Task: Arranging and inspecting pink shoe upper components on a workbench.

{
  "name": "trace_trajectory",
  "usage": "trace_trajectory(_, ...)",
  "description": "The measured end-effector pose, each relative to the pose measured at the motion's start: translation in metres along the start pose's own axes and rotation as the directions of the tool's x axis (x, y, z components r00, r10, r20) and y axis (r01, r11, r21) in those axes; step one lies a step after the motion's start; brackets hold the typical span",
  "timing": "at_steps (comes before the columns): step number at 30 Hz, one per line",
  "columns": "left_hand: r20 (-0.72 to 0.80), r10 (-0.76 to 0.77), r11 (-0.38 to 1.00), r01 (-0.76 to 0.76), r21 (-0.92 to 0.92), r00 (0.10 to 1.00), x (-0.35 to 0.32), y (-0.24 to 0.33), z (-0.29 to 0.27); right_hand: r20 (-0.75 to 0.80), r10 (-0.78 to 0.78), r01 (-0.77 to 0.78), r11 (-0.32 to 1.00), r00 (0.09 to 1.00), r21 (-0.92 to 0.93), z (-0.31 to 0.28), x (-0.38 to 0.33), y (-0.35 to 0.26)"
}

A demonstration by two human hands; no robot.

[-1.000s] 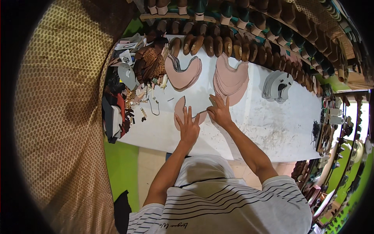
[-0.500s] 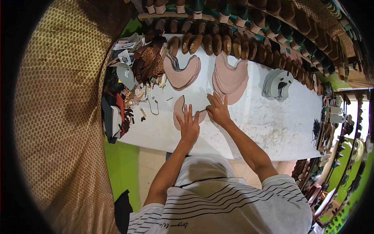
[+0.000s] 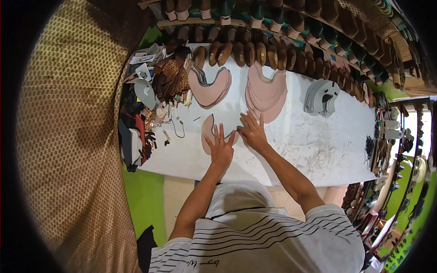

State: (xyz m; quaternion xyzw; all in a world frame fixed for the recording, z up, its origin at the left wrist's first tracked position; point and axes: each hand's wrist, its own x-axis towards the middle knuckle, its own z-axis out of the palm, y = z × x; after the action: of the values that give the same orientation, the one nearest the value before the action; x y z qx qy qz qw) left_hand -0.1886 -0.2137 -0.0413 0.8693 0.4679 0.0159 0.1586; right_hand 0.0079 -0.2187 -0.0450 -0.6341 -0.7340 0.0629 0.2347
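Note:
On the white tabletop in front of me lies a pink U-shaped cut-out (image 3: 207, 129) of thin, leather-like sheet, with a dark line along part of its inner edge. My left hand (image 3: 222, 149) presses down on it with the fingers spread; it covers the middle of the piece. At the right tip of the cut-out, my right hand (image 3: 255, 135) has its thumb side closed on the edge, while its other fingers stretch forward. Just beyond my right fingers sits a fanned stack of pink cut-outs (image 3: 266, 98). Another pink stack (image 3: 211, 88) with dark inner edges lies farther left.
A grey stack of cut-outs (image 3: 321, 98) is at the right of the table (image 3: 314, 154). Brown shoe lasts (image 3: 239, 53) line its far edge, with shelves of more lasts above. Scraps and trimmings (image 3: 170, 75) crowd the left end, beside a patterned curtain (image 3: 77, 136).
My right hand has shifted slightly left and nearer, closer to my left hand. My left hand stays on the pink cut-out. The whole view has moved a little.

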Motion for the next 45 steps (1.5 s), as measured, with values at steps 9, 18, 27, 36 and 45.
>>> trace_trajectory(9,0.012,-0.009,0.994,0.011,-0.109,1.0,0.007,-0.004,-0.005,0.069,0.083,-0.088,0.994,0.994,0.07,-0.005,-0.014,-0.013)
trace_trajectory(18,-0.062,0.133,0.987,-0.137,-0.083,0.989,0.007,-0.018,-0.012,-0.035,0.528,-0.525,0.848,0.848,0.071,0.015,-0.051,-0.062)
trace_trajectory(27,-0.064,-0.052,0.99,0.043,-0.132,0.997,0.023,-0.06,-0.063,-0.11,0.709,-0.712,0.702,0.697,0.015,0.037,-0.036,-0.105)
trace_trajectory(36,-0.047,-0.019,0.999,0.017,-0.048,0.999,0.017,-0.106,-0.059,-0.102,0.891,-0.893,0.448,0.442,0.04,0.049,-0.023,-0.125)
trace_trajectory(45,-0.015,-0.054,0.966,0.048,-0.255,0.998,0.032,-0.122,-0.071,-0.12,0.928,-0.907,0.37,0.352,0.203,0.038,-0.001,-0.131)
